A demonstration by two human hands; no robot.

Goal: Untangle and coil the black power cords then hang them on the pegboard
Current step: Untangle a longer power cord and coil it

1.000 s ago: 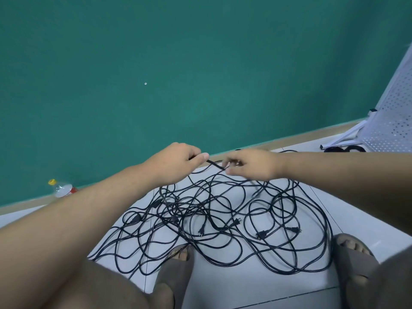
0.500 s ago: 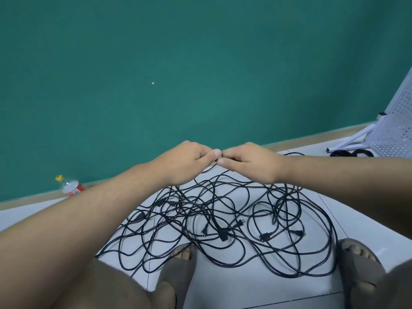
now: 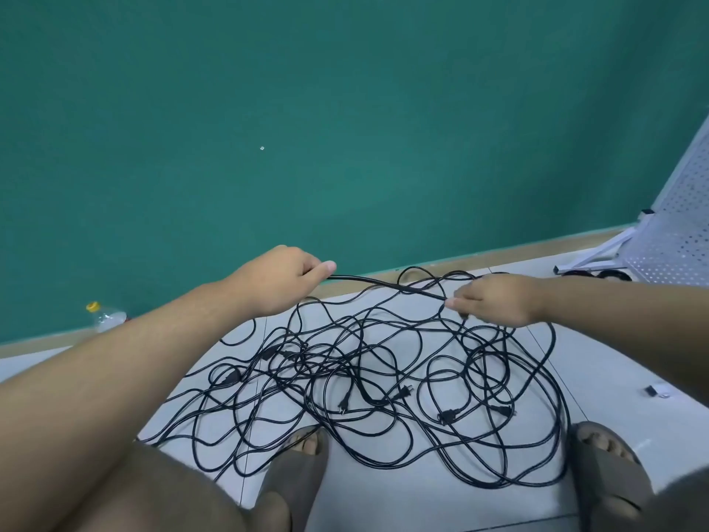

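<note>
Black power cords [image 3: 383, 378]: one loose tangle on the tiled floor [image 3: 614, 378], lower centre of frame, between the person's sandals [image 3: 295, 466] and the skirting. Several plugs show within the heap, and the loops cross many times over. One strand [image 3: 387, 284] is raised clear of the pile, near-straight across mid-frame between both hands.

Left hand [image 3: 280, 280], centre-left: grip closed, fingers and thumb curled round the strand. Right hand [image 3: 495, 299], centre-right: grip pinching the same strand at the fingertips. Whether it also holds loops beneath, I cannot tell.

Pegboard [image 3: 679, 224]: white, perforated, leaning at the right edge, well apart from the tangle. No cord hangs on the part in view. Dark loops [image 3: 598, 274] lie at its foot, too small to say whether they are a coiled cord.

Progress, as judged: early. Untangling is under way on a single strand; nothing is coiled in hand and the heap is largely intact. Left to do: free each cord, coil it, hang it.

Outward: plastic bottle [image 3: 105, 314] on its side by the skirting, left; small object [image 3: 658, 390] on the floor, right; green wall [image 3: 345, 109] above.
</note>
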